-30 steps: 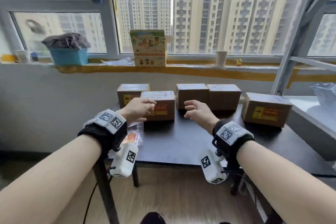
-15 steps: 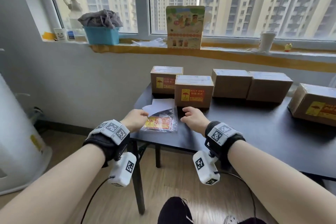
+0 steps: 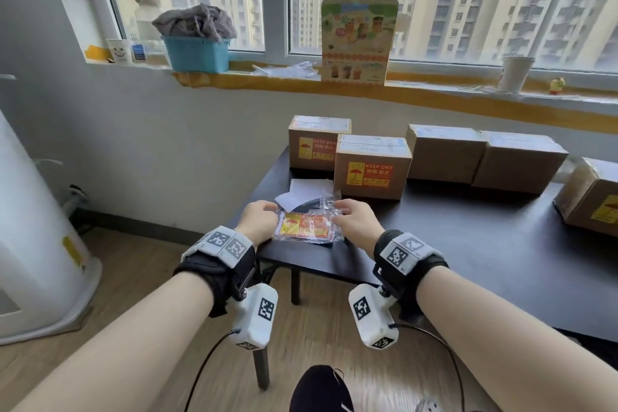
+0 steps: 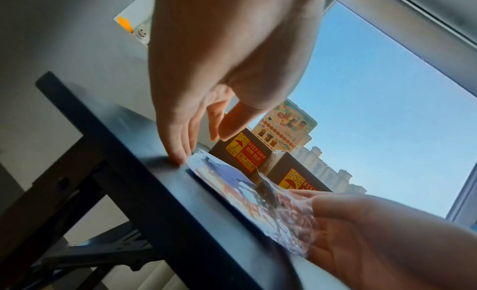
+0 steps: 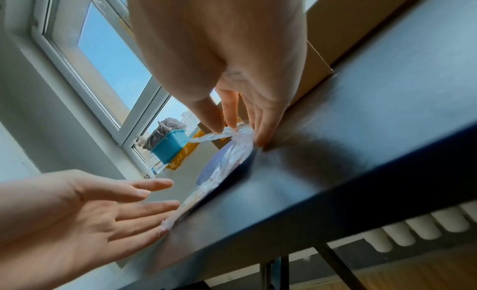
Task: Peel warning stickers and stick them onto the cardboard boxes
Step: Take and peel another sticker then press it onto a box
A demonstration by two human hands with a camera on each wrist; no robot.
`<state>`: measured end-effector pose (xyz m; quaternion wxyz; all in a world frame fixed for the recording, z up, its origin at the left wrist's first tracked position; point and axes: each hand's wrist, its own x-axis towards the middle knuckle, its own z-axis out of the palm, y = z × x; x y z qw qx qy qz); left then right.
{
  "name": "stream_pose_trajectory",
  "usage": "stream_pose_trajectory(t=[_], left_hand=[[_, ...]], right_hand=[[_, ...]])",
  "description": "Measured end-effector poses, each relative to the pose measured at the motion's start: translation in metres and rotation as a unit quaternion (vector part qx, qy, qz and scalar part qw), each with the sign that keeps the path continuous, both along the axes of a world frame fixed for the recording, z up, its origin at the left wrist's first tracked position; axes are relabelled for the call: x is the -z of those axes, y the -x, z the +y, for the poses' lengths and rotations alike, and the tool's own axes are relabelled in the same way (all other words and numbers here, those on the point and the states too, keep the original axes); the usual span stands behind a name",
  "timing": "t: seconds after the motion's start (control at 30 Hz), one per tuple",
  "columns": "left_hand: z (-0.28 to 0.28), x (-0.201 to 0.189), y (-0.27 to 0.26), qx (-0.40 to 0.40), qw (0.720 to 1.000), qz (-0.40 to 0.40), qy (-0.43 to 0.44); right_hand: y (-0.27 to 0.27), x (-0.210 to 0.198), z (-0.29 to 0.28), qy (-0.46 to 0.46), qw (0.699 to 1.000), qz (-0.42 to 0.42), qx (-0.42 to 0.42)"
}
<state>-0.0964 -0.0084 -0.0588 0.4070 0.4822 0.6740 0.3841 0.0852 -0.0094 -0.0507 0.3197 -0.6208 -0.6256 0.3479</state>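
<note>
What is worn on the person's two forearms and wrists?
Both forearms are bare, with no sleeves. Each wrist has a black strap topped by white blocks with black square code markings. A white camera box, also marked, hangs below each wrist, with a thin black cable trailing down.

I see a black table (image 3: 468, 244) standing on a wooden floor (image 3: 150, 294) below the window. Directly on it, near its left front corner, lies a clear plastic packet of stickers (image 3: 306, 227), with white paper sheets (image 3: 301, 192) just behind it. Five cardboard boxes sit along the back: a far left box (image 3: 317, 144) and a second box (image 3: 373, 165), both labelled KEEP DRY, two plain boxes (image 3: 444, 152) touching each other, and a right-edge box (image 3: 592, 194) with a yellow label.
</note>
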Motion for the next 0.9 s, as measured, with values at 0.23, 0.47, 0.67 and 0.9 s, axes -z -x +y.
stream_pose_trajectory(t=[0.23,0.47,0.67,0.9], left_hand=[[-0.007,-0.008,-0.009,-0.043,0.993,-0.112,0.011],[-0.015,-0.026,-0.02,-0.014,0.979,-0.189,0.076],[-0.032,-0.033,-0.039,0.015,0.968,-0.225,0.108],[-0.052,-0.036,-0.053,0.034,0.969,-0.229,0.084]], right_hand=[[-0.009,-0.015,0.0,0.021,0.992,0.108,0.065],[-0.027,-0.042,-0.014,0.039,0.978,0.189,0.08],[-0.043,-0.045,-0.029,0.036,0.978,0.185,0.086],[-0.061,-0.043,-0.05,0.025,0.986,0.147,0.072]])
